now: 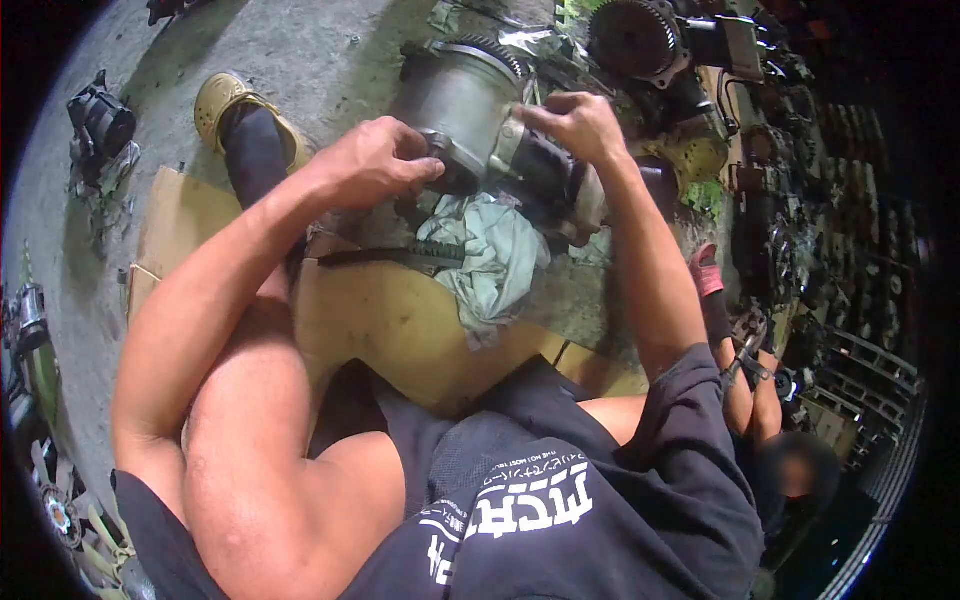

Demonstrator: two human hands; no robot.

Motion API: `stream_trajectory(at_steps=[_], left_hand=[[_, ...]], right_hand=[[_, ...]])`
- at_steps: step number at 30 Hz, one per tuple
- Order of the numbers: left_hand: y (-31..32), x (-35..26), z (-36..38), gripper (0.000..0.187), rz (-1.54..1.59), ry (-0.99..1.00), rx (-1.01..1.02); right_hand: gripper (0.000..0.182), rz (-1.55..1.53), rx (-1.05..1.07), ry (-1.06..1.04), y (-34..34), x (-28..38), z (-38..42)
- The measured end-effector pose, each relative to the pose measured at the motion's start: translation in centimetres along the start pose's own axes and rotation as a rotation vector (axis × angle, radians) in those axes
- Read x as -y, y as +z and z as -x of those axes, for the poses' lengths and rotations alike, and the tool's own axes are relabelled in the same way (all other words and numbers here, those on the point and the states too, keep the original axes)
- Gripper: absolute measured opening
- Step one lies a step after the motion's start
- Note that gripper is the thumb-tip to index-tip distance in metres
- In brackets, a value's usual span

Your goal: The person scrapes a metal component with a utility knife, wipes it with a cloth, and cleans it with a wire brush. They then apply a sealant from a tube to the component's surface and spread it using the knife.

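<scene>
A grey cylindrical metal housing [455,100] with a toothed gear [490,50] at its far end lies on the floor in front of me. My left hand [385,162] is at its near left edge, thumb and fingers pinched together on something too small to name. Over the right side of the housing is my right hand [575,122], its thumb and forefinger closed together; what they hold, if anything, is blurred. Below it sits a darker metal part [540,175]. A crumpled pale cloth [490,255] lies nearer to me, beside a black toothed tool [430,254].
Cardboard [400,320] lies under my legs. Another geared assembly [635,40] stands at the upper right. A dark metal part [100,120] is on the floor at the far left. Another person [765,400] sits at the right, near racks of metal parts.
</scene>
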State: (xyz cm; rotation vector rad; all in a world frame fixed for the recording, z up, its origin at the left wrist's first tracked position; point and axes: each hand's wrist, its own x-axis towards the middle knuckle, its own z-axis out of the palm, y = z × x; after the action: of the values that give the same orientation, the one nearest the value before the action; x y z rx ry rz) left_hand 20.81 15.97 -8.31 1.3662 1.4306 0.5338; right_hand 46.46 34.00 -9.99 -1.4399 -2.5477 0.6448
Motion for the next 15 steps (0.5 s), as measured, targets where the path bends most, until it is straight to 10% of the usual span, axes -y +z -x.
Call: stream_trajectory(at_steps=[6, 8, 10, 15], left_hand=[[0.1, 0.2, 0.0, 0.039, 0.003, -0.01, 0.004], [0.2, 0.2, 0.0, 0.04, 0.027, -0.027, 0.022], [0.0, 0.2, 0.1, 0.04, 0.001, 0.004, 0.006], [0.3, 0.2, -0.1, 0.039, -0.01, -0.003, -0.001]], right_hand=[[0.077, 0.055, 0.336, 0.093, -1.3, 1.4, 0.1], [0.074, 0.068, -0.165, -0.002, -0.1, 0.9, 0.3], [0.073, 0.003, 0.341, 0.045, -1.3, 1.7, 0.1], [0.072, 0.024, -0.073, 0.049, -0.4, 0.4, 0.2]])
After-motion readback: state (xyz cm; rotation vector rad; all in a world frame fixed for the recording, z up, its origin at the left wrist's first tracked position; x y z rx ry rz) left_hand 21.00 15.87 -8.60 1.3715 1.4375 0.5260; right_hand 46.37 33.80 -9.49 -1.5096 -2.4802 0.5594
